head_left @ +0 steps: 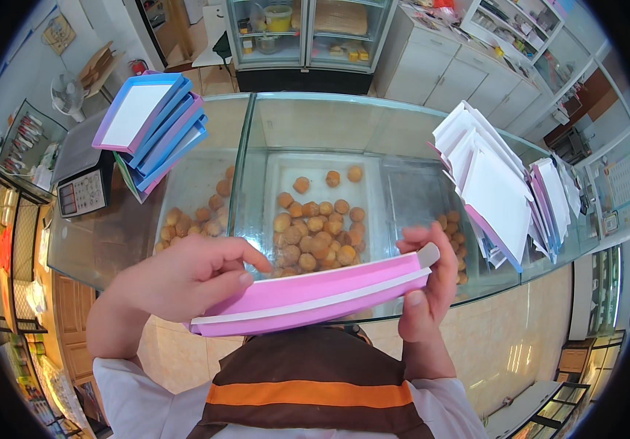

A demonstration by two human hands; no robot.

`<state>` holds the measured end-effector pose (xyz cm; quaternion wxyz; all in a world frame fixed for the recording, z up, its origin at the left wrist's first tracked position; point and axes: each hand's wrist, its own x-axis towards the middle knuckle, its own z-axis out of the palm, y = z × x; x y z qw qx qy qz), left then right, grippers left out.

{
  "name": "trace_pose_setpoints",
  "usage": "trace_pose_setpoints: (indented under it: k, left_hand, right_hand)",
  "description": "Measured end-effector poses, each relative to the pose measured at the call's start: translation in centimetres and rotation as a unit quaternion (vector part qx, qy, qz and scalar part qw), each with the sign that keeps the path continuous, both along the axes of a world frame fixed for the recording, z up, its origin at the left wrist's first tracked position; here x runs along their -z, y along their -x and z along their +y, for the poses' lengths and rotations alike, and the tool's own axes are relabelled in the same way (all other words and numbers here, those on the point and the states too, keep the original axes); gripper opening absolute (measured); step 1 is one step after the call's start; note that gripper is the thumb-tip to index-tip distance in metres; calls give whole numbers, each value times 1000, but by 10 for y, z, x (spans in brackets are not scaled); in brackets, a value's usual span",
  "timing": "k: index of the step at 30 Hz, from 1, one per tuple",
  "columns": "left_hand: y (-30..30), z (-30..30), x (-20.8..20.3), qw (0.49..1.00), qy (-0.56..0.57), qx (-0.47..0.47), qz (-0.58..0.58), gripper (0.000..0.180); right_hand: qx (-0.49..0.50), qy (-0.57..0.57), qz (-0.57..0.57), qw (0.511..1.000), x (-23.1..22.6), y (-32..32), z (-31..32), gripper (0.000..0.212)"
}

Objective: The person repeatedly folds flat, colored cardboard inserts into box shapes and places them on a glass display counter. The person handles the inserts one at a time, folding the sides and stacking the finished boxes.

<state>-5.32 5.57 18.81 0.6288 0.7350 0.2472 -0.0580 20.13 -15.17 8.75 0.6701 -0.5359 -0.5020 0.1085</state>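
Note:
A long pink cardboard box (315, 294) with white edges, partly folded, is held level in front of my apron. My right hand (428, 285) grips its right end, thumb below and fingers behind a raised white-grey flap. At the other end, my left hand (190, 278) has its fingers curled over the box's inner side, thumb and index close together. Beyond the box, round golden-brown balls (320, 245), apparently baked or fried, lie heaped on a white tray (275, 172) inside the glass display case (344, 132). The box's near wall hides part of its inside.
Formed blue, pink and white trays (147, 110) are stacked at the left, beside a digital scale (81, 192). White card blanks (487, 183) lean in a pile on the case's right side. Glass edges surround the balls; a glass-door fridge (304, 36) stands beyond.

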Motion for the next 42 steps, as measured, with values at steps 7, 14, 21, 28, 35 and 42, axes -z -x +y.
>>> trace_pose_setpoints:
  k: [7, 14, 21, 28, 35, 42]
  left_hand:
    - [-3, -3, -3, 968, -187, 141, -86, 19]
    - [-3, -3, 3, 934, -354, 16, -55, 23]
    - [28, 87, 49, 875, -349, -316, -109, 18]
    - [24, 73, 72, 834, -240, -432, -245, 19]
    - [37, 62, 86, 872, -247, -350, -235, 10]
    - [30, 21, 52, 915, -208, -283, -197, 5]
  right_hand:
    - [55, 0, -298, 953, -14, -11, 8, 73]
    - [-13, 18, -316, 949, -52, -10, 14, 50]
    - [22, -3, -125, 992, -54, -45, -26, 36]
    - [490, -273, -212, 801, -96, -120, -98, 25]
    - [452, 163, -508, 714, -13, -179, -45, 41]
    - [368, 295, -345, 811, 57, -135, -15, 65]
